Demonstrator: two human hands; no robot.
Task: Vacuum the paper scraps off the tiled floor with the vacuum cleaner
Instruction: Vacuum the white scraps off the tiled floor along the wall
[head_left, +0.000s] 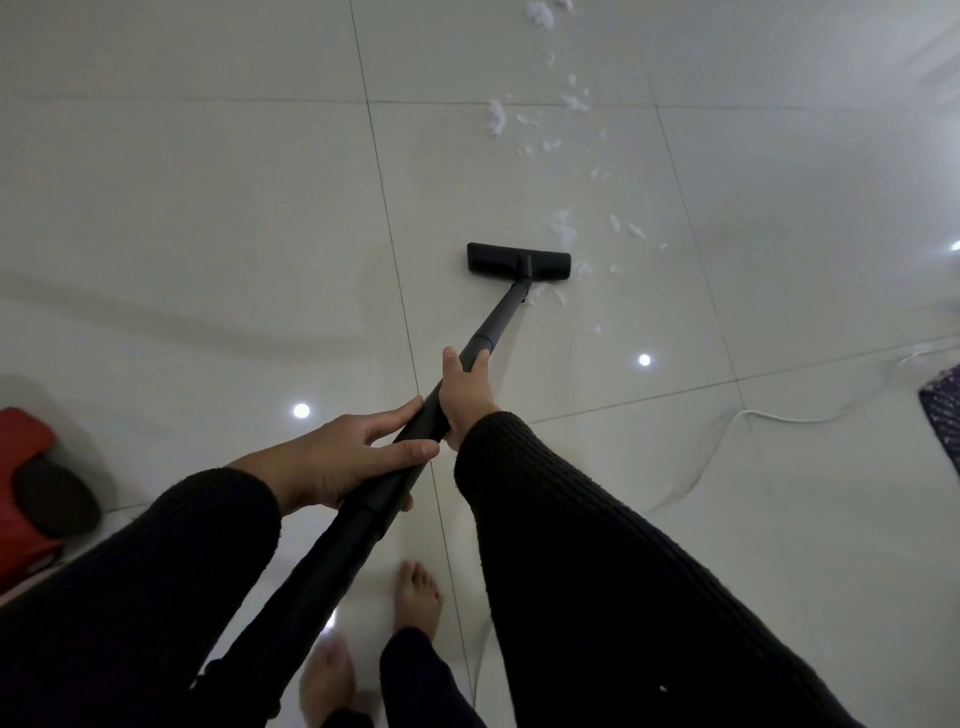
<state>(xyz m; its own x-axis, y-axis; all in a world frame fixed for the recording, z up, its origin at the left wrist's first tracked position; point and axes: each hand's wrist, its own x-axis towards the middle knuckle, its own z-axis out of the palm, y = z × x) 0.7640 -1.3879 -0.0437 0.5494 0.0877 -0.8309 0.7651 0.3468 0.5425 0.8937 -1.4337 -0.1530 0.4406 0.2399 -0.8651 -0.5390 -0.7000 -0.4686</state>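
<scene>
A black vacuum wand (498, 317) runs from my hands down to a flat black floor head (518, 257) resting on the pale tiled floor (208, 208). My right hand (465, 397) grips the wand further down its length. Closer to me, my left hand (345, 460) holds the wand, thumb over the top and fingers loosely around it. White paper scraps (496, 118) trail from the top of the view down to the head's right end, with a few small scraps (563, 228) just beyond and beside it.
The red vacuum body (26, 483) with a black wheel sits at the left edge. A white cord (779, 418) lies across the floor on the right, near a dark patterned object (943, 410). My bare feet (415, 597) stand below the wand.
</scene>
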